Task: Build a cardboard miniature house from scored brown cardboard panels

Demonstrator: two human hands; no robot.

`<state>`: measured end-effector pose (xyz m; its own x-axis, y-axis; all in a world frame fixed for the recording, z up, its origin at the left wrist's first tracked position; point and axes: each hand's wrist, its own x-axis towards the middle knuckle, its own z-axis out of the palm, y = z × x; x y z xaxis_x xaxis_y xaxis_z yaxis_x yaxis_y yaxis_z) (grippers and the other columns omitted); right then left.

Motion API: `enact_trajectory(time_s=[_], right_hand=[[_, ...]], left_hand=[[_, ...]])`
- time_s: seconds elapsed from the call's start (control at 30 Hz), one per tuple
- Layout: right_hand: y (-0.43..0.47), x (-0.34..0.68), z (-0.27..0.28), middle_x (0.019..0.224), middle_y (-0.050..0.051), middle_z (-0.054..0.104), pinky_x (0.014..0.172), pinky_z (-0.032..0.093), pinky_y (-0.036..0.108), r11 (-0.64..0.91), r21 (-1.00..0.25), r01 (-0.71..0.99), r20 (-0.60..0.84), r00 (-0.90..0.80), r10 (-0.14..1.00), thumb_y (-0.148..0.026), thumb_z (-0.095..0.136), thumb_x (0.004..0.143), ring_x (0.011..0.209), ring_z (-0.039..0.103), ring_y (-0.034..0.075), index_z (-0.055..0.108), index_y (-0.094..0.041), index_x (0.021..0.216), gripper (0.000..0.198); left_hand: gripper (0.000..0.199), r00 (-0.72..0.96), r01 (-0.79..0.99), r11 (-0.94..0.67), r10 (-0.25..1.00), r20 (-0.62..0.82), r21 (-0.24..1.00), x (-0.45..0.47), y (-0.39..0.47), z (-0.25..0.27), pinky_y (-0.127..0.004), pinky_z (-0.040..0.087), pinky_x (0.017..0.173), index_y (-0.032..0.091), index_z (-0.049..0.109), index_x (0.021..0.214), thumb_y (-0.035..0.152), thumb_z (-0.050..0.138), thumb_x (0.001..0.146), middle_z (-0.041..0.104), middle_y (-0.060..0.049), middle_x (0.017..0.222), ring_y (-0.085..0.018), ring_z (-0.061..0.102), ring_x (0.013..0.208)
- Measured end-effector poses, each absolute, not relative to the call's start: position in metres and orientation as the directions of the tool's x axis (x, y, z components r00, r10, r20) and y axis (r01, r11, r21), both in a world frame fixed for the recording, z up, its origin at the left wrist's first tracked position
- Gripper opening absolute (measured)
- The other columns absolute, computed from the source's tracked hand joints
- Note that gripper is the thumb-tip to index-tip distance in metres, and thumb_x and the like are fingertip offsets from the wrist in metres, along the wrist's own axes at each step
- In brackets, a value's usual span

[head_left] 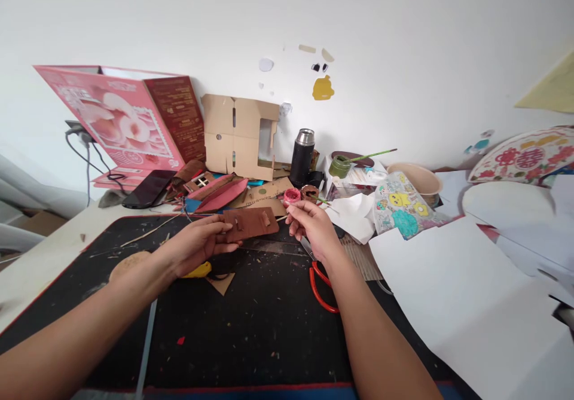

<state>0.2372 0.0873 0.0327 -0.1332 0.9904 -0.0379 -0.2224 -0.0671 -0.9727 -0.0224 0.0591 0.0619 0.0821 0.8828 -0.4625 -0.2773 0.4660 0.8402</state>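
Observation:
My left hand [197,244] holds a flat brown-painted cardboard piece [253,223] by its left end, thumb on top. Two small raised bits stick up from its face. To the right of the piece, my right hand [311,223] has its thumb and fingers pinched together. A thin pale tip shows by those fingertips, too small to name. Just beyond the right hand stand a jar of pink paint [292,196] and a jar of brown paint [310,193]. Red-handled scissors [319,289] lie partly under my right wrist. Below the left hand is a yellow-handled tool [198,270], partly hidden.
A black cutting mat [242,334] with scraps covers the desk. Along the wall stand a pink box [121,119], a cardboard panel [242,137], a black thermos [302,159] and a green paint jar [339,167]. White paper sheets [466,292] spread at right; a phone [149,188] lies left.

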Motion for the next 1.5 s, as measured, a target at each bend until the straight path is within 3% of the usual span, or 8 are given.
enact_trajectory(time_s=[0.13, 0.47, 0.67, 0.9, 1.13, 1.3, 1.4, 1.5], right_hand=[[0.087, 0.237, 0.032, 0.073, 0.000, 0.070, 0.042, 0.038, 0.022, -0.052, -0.978, -0.200, -0.026, -0.128, 0.991, -0.047, 0.080, 0.079, 0.051, 0.060, 0.011, 0.068, -0.021, 0.087, 0.030], [0.090, 0.235, 0.028, 0.072, 0.000, 0.070, 0.040, 0.037, 0.022, -0.028, -0.987, -0.157, -0.009, -0.120, 0.993, -0.049, 0.079, 0.080, 0.050, 0.060, 0.011, 0.068, -0.021, 0.088, 0.030], [0.089, 0.235, 0.029, 0.072, -0.001, 0.070, 0.039, 0.038, 0.021, -0.033, -0.988, -0.151, -0.015, -0.122, 0.992, -0.048, 0.078, 0.080, 0.049, 0.061, 0.011, 0.068, -0.021, 0.090, 0.031], [0.089, 0.234, 0.028, 0.071, -0.001, 0.071, 0.039, 0.038, 0.020, -0.029, -0.990, -0.137, -0.011, -0.133, 0.991, -0.047, 0.079, 0.080, 0.049, 0.061, 0.011, 0.066, -0.021, 0.092, 0.031], [0.088, 0.232, 0.027, 0.071, -0.002, 0.070, 0.039, 0.039, 0.020, -0.017, -0.991, -0.129, 0.001, -0.134, 0.991, -0.047, 0.077, 0.081, 0.049, 0.061, 0.011, 0.066, -0.021, 0.090, 0.029], [0.087, 0.233, 0.029, 0.070, -0.002, 0.070, 0.039, 0.037, 0.020, -0.019, -0.991, -0.134, -0.001, -0.133, 0.991, -0.047, 0.077, 0.082, 0.048, 0.061, 0.011, 0.065, -0.022, 0.089, 0.028], [0.087, 0.233, 0.029, 0.069, -0.002, 0.069, 0.039, 0.037, 0.020, -0.030, -0.991, -0.133, -0.013, -0.130, 0.991, -0.047, 0.078, 0.082, 0.049, 0.060, 0.011, 0.066, -0.022, 0.090, 0.029], [0.087, 0.233, 0.030, 0.068, -0.002, 0.069, 0.040, 0.037, 0.021, -0.028, -0.991, -0.133, -0.011, -0.130, 0.992, -0.048, 0.078, 0.082, 0.049, 0.059, 0.012, 0.066, -0.022, 0.090, 0.030]], left_hand=[[0.028, 0.108, -0.364, 0.480, 0.873, -0.476, 0.798, -0.012, 0.049, 0.061, -0.032, 0.070, 0.073, 0.013, 0.074, 0.109, -0.001, 0.066, 0.086, 0.081, -0.017, 0.113, -0.023, 0.082, 0.085], [0.032, 0.078, -0.437, 0.469, 0.870, -0.487, 0.768, 0.006, 0.037, 0.058, -0.039, 0.068, 0.094, 0.014, 0.073, 0.109, -0.005, 0.058, 0.088, 0.081, -0.016, 0.117, -0.025, 0.081, 0.103], [0.032, 0.096, -0.465, 0.513, 0.840, -0.535, 0.721, 0.011, 0.036, 0.055, -0.037, 0.069, 0.093, 0.009, 0.073, 0.112, -0.005, 0.057, 0.088, 0.079, -0.020, 0.122, -0.027, 0.081, 0.104], [0.025, 0.262, -0.437, 0.627, 0.775, -0.576, 0.645, 0.012, 0.027, 0.051, -0.039, 0.064, 0.104, 0.006, 0.076, 0.112, 0.006, 0.065, 0.090, 0.078, -0.024, 0.126, -0.030, 0.079, 0.113], [0.023, 0.466, -0.313, 0.696, 0.705, -0.534, 0.646, 0.016, 0.008, 0.050, -0.043, 0.056, 0.114, 0.010, 0.080, 0.106, 0.019, 0.077, 0.085, 0.078, -0.022, 0.130, -0.034, 0.072, 0.127], [0.033, 0.549, -0.198, 0.743, 0.625, -0.555, 0.640, 0.015, -0.002, 0.056, -0.043, 0.059, 0.107, 0.011, 0.080, 0.110, 0.030, 0.086, 0.083, 0.076, -0.023, 0.133, -0.037, 0.074, 0.124], [0.043, 0.597, -0.097, 0.754, 0.567, -0.568, 0.650, 0.014, -0.007, 0.060, -0.039, 0.064, 0.094, 0.014, 0.078, 0.120, 0.034, 0.088, 0.083, 0.079, -0.021, 0.127, -0.033, 0.079, 0.109], [0.039, 0.587, -0.065, 0.690, 0.611, -0.532, 0.721, 0.013, -0.006, 0.062, -0.032, 0.065, 0.076, 0.015, 0.079, 0.118, 0.034, 0.087, 0.085, 0.081, -0.017, 0.112, -0.026, 0.080, 0.091]])
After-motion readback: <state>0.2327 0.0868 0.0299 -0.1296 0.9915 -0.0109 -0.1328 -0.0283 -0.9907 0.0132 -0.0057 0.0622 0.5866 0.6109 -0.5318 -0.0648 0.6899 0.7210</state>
